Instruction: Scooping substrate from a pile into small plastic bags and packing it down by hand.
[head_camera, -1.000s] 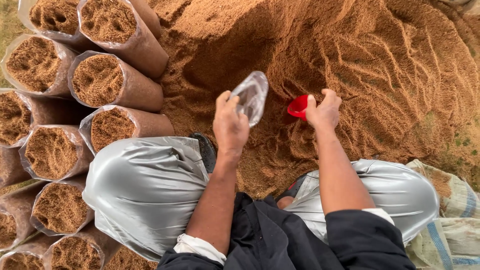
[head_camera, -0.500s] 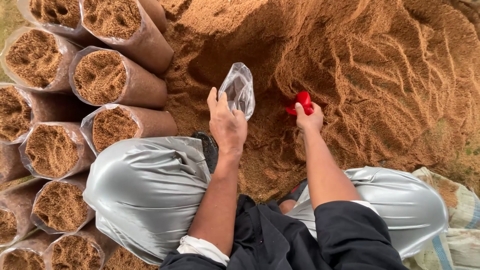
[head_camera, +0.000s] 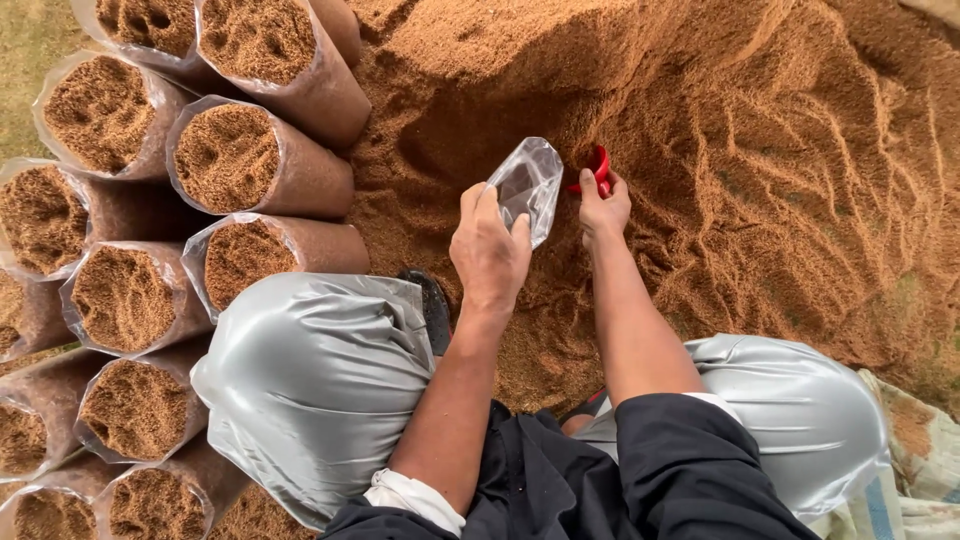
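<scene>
Left hand grips a clear plastic bag. Right hand, just beside it, grips a red scoop against the sawdust pile.

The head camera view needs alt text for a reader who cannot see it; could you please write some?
Seen from above, a person's left hand holds an empty clear plastic bag open while the right hand grips a red scoop against a big pile of brown sawdust. Filled bags lie stacked on the left.

Soft even daylight, sharp focus, faint shadows, slight edge distortion.
</scene>
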